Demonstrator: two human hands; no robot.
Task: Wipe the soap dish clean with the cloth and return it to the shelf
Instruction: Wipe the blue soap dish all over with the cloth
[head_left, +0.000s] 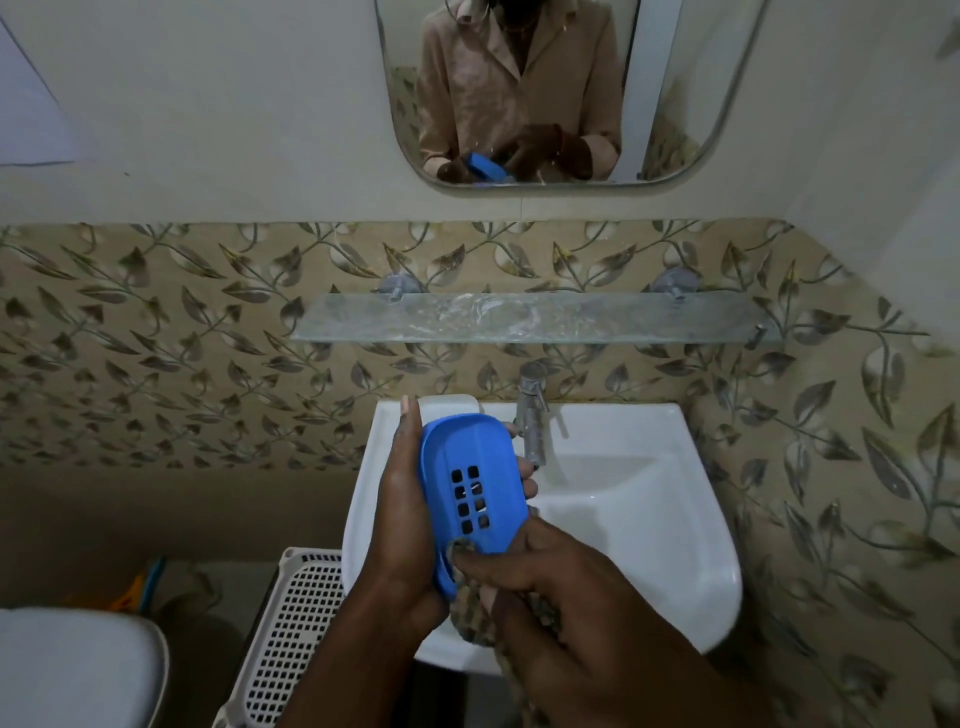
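A blue plastic soap dish (475, 480) with a grid of drain holes is held tilted over the left side of the white sink (649, 519). My left hand (402, 525) grips it from the left, thumb up along its edge, fingertips showing on its right side. My right hand (540, 587) presses a mottled brownish cloth (470, 613) against the dish's lower end. Most of the cloth is hidden under my right hand. The glass shelf (535, 317) on the wall above the sink is bare.
A chrome tap (532, 410) stands just right of the dish. A white perforated basket (291, 634) sits left of the sink, a white toilet lid (72, 670) at bottom left. A mirror (545, 88) hangs above the shelf.
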